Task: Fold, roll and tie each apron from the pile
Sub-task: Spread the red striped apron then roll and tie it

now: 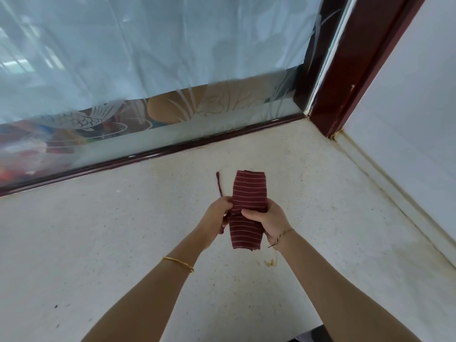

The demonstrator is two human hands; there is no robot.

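A rolled maroon apron [249, 191] with thin pale stripes is held upright above the speckled floor, its far end pointing away from me. My right hand [267, 222] grips the roll around its middle. My left hand [217, 214] pinches the apron's dark red tie string [219, 183] at the roll's left side; the string's loose end sticks up and away. The string crosses the roll's middle under my fingers. No other aprons are in view.
A pale speckled floor [123, 243] spreads under my arms. A frosted glass panel [148, 70] in a dark red frame stands ahead, and a white wall [414, 119] closes the right side. A small yellowish scrap [270, 263] lies on the floor below my right wrist.
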